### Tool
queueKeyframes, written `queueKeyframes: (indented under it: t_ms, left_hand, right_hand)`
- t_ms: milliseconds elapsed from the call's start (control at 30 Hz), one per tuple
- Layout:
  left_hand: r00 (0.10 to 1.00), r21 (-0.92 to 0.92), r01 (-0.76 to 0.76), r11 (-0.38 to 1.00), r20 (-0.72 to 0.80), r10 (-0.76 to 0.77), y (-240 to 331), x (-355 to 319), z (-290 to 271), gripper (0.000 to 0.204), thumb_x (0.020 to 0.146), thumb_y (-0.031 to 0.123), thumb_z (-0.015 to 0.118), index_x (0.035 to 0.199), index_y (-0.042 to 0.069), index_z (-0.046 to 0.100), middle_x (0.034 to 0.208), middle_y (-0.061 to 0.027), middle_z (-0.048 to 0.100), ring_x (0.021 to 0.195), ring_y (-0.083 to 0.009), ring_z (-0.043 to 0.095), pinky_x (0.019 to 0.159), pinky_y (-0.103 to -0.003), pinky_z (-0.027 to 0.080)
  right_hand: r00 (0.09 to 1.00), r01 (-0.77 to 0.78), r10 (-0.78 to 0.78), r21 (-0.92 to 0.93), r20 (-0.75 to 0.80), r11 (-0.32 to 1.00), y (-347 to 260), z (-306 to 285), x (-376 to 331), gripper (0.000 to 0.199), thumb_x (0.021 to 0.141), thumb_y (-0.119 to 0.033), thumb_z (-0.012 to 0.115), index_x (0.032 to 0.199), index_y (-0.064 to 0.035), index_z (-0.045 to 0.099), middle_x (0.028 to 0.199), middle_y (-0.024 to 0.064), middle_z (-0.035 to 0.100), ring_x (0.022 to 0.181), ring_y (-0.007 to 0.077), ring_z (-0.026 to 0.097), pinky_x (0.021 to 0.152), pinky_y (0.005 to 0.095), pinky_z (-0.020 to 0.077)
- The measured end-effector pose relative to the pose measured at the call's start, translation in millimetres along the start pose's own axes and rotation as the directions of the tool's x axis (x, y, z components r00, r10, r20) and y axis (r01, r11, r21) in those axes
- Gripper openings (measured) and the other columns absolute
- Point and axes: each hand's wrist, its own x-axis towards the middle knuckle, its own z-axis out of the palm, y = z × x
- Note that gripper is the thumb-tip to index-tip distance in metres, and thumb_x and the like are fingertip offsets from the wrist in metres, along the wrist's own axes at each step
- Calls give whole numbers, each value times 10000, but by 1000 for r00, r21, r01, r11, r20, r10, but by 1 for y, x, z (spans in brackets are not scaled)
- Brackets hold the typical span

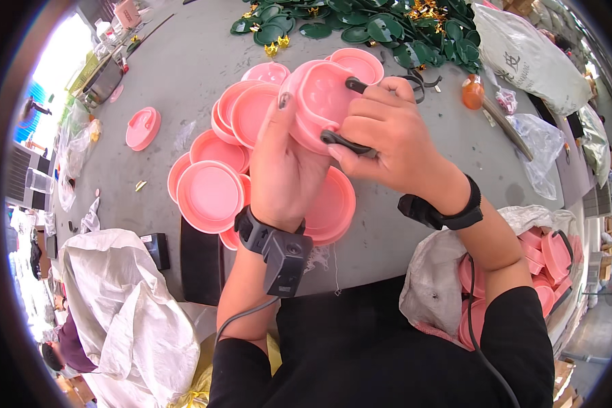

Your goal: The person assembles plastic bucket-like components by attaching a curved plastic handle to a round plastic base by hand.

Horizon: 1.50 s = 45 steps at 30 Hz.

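Grey bench point(183, 75), cluttered. About eight pink lids point(211, 194) lay loose near its front edge, one more lid point(143, 128) apart at left. Left hand point(285, 163) gripped a pink round lid point(319, 98) from below, tilted up above the pile. Right hand point(387, 136) pinched a black handle point(347, 143) against it. Green leaves point(360, 27) heaped behind.

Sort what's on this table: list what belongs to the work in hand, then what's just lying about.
In use: left hand holding pink lid; right hand pressing black handle onto it; pink lid pile; sack of lids.

Lying about: green leaves; orange bottle; clear bags.
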Motion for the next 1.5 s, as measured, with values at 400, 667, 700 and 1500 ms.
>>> queueKeyframes:
  t_ms: [400,667,700,1500]
  left_hand:
    - [998,120,57,991,-2,-58,-6,-3,1,350,966,206,354,1234,-15,402,1152,-117,536,1037,-204,548,857,-344,468]
    - [996,197,74,978,37,-83,-7,-3,-5,427,963,267,322,1303,11,357,1278,-129,465,1160,-245,474,936,-383,428]
    - [998,219,68,973,-8,-68,-6,-3,-5,438,960,273,326,1307,7,351,1279,-131,463,1167,-249,469,948,-386,423]
    - [960,244,-124,962,-216,178,-12,2,-11,366,938,226,405,1229,5,416,1203,-105,509,1102,-227,516,900,-380,462]
  right_hand:
    - [998,-37,37,6,57,999,2,-1,-8,236,706,-295,684,683,-118,529,624,-11,489,618,175,457,753,338,300]
    - [997,-18,17,14,73,1000,6,-5,-11,221,704,-310,700,714,-129,572,722,-20,578,712,160,509,794,330,309]
    - [998,-55,55,45,0,997,8,-8,-9,248,691,-324,716,729,-124,573,746,-13,581,722,164,513,797,329,314]
    - [495,-581,155,194,855,790,36,-15,-33,332,587,-208,763,827,-60,587,773,48,561,727,211,549,654,329,446]
